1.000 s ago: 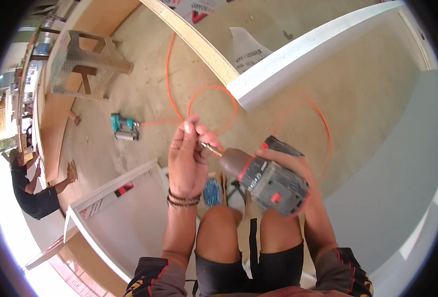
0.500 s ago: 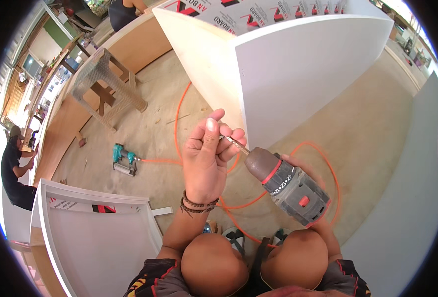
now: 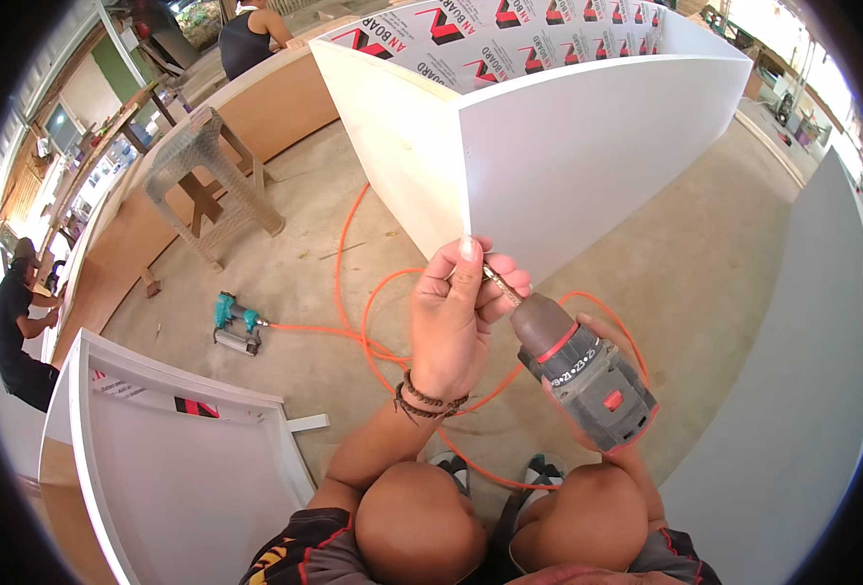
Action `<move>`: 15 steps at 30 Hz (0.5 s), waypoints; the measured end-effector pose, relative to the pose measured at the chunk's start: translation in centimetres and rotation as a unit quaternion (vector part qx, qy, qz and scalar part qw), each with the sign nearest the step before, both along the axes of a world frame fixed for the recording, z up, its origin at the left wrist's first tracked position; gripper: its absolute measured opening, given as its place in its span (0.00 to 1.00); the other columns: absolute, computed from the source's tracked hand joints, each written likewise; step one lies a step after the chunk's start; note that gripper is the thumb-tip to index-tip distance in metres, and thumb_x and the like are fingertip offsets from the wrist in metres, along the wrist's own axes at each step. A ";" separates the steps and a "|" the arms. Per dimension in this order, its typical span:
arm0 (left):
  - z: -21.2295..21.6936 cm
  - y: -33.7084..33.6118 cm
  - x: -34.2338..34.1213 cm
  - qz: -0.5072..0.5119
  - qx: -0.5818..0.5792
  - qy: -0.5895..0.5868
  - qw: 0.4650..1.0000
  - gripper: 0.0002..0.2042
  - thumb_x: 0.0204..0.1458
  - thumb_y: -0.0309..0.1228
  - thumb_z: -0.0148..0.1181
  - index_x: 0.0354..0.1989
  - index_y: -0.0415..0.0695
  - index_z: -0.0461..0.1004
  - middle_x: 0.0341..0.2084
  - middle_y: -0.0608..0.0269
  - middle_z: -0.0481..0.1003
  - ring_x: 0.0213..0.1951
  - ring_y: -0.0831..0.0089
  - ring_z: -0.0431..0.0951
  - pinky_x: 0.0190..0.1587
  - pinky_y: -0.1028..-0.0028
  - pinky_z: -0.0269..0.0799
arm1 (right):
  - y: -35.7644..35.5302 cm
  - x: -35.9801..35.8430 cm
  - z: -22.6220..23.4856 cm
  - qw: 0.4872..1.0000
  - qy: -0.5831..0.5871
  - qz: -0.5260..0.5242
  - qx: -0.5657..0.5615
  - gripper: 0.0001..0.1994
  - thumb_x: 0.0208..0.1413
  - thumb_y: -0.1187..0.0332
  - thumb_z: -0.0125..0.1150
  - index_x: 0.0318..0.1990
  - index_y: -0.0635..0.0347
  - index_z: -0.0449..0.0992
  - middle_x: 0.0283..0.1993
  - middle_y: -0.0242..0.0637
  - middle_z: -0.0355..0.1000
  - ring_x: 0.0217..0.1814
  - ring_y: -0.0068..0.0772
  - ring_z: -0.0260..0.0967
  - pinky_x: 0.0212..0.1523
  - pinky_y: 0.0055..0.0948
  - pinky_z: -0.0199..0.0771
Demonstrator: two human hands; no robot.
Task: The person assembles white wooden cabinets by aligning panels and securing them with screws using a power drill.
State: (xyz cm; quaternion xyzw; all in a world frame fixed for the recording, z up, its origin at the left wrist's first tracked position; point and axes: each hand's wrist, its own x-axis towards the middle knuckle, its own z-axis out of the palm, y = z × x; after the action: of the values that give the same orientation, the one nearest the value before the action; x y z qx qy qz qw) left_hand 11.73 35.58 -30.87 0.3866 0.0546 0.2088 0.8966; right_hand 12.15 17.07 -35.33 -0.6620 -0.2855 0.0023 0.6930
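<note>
In my right hand [image 3: 614, 336], largely hidden beneath it, is a black and grey cordless drill [image 3: 597, 400] with red trim, pointing up and left. A long metal bit [image 3: 502, 285] sticks out of its chuck. The thumb and fingers of my left hand [image 3: 448, 327] pinch around the bit's far end; they hide its tip, and whether a screw is there cannot be seen. Just beyond my left fingertips stands the near corner of a large white panel box [image 3: 587, 161], its inner faces covered in printed film.
A teal air nailer [image 3: 236, 320] lies on the floor, its orange hose [image 3: 373, 341] looping under my arms. A plastic stool [image 3: 207, 180] stands at left. White framed panel [image 3: 183, 458] lies lower left, a grey panel [image 3: 782, 370] at right. Two people [image 3: 24, 327] work along the bench.
Both my hands and the drill have shifted right and slightly down. The left fingers stay around the bit's end. The view has moved a little, showing more of the box's inside.
</note>
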 end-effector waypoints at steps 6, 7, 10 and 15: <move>-1.4 1.6 -0.6 0.014 -0.026 -0.024 0.999 0.13 0.63 0.39 0.51 0.42 0.40 0.68 0.32 0.60 0.77 0.30 0.71 0.81 0.34 0.75 0.81 | 0.7 0.1 -0.4 0.999 -0.035 0.032 0.019 0.33 0.44 0.71 0.72 0.60 0.66 0.67 0.51 0.41 0.74 0.49 0.26 0.73 0.49 0.26 0.73; -1.6 1.7 -0.6 0.014 -0.015 -0.020 1.000 0.13 0.63 0.39 0.51 0.42 0.40 0.68 0.32 0.60 0.77 0.30 0.71 0.81 0.33 0.75 0.81 | 0.6 0.2 -0.4 0.998 -0.040 0.040 0.010 0.33 0.45 0.72 0.71 0.60 0.67 0.66 0.50 0.41 0.74 0.49 0.26 0.73 0.49 0.26 0.73; -1.9 1.8 -0.6 0.028 -0.018 -0.003 0.999 0.13 0.64 0.40 0.51 0.42 0.41 0.68 0.31 0.61 0.77 0.29 0.71 0.81 0.32 0.75 0.81 | 0.4 0.9 -0.2 0.996 -0.055 0.063 -0.010 0.31 0.46 0.74 0.69 0.60 0.68 0.65 0.49 0.40 0.74 0.48 0.27 0.73 0.49 0.25 0.74; -1.6 1.9 -0.6 0.059 0.005 0.005 0.998 0.13 0.64 0.39 0.50 0.42 0.41 0.68 0.29 0.61 0.77 0.29 0.71 0.81 0.32 0.76 0.80 | 0.3 1.2 -0.6 0.995 0.021 0.093 0.026 0.34 0.42 0.70 0.73 0.60 0.65 0.68 0.54 0.44 0.73 0.52 0.28 0.73 0.52 0.29 0.72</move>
State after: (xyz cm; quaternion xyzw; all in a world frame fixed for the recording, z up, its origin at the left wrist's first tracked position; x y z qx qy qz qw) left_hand 11.11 37.49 -32.47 0.3883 0.0807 0.2599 0.8804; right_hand 13.31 17.41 -35.95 -0.6143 -0.3316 0.0732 0.7123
